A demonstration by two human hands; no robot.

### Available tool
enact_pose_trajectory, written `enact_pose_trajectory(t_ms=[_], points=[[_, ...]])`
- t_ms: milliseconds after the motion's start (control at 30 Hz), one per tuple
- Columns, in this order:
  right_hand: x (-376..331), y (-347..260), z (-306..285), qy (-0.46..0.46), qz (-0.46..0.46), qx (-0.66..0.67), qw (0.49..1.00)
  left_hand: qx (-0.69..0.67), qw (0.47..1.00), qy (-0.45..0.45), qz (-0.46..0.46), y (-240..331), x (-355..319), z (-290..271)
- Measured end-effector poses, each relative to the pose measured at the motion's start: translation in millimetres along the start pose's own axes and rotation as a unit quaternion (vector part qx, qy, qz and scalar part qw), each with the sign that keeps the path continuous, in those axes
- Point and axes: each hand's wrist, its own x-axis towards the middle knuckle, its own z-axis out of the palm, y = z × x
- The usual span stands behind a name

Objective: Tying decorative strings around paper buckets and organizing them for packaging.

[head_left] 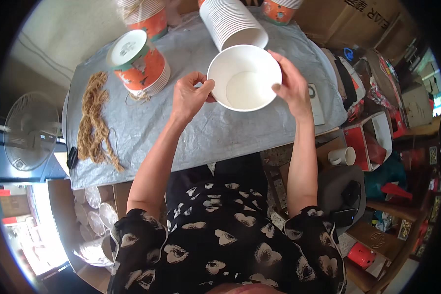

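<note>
A white paper bucket (245, 78), its mouth tilted toward me, is held over the table between my two hands. My left hand (191, 95) pinches the rim at its left side. Around the right side wraps my right hand (293, 85), thumb over the rim and fingers behind the wall. Just beyond lies a long nested stack of white paper buckets (230, 22), tipped on its side. To the left stands an upside-down stack of orange and green printed buckets (142, 68), with string at its foot. A bundle of brown twine (93, 117) lies at the table's left.
A grey sheet (196, 147) covers the table. More bucket stacks (144, 17) stand at the back. Black scissors or a clip (72, 158) lie at the left edge; a pale flat device (315, 105) is at right. A fan (30, 130), a carton of wrapped white items (63, 215) and a mug (342, 156) surround the table.
</note>
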Motion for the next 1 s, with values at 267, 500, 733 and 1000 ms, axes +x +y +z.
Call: enact_pose_trajectory(t_ms=[267, 500, 733, 1000], points=[[-56, -3, 84, -0.063, 0.008, -0.017, 0.998, -0.103, 0.988, -0.039, -0.105, -23, -85, -69], [-61, -5, 120, -0.165, 0.007, -0.086, 0.982, -0.043, 0.989, -0.117, -0.081, -69, -121, -99], [-49, -9, 138, -0.203, -0.014, -0.156, 0.967, -0.285, 0.955, -0.08, -0.023, -71, -80, -80], [-46, -6, 137, -0.206, 0.005, -0.136, 0.969, -0.309, 0.949, -0.033, -0.063, -79, -69, -67]])
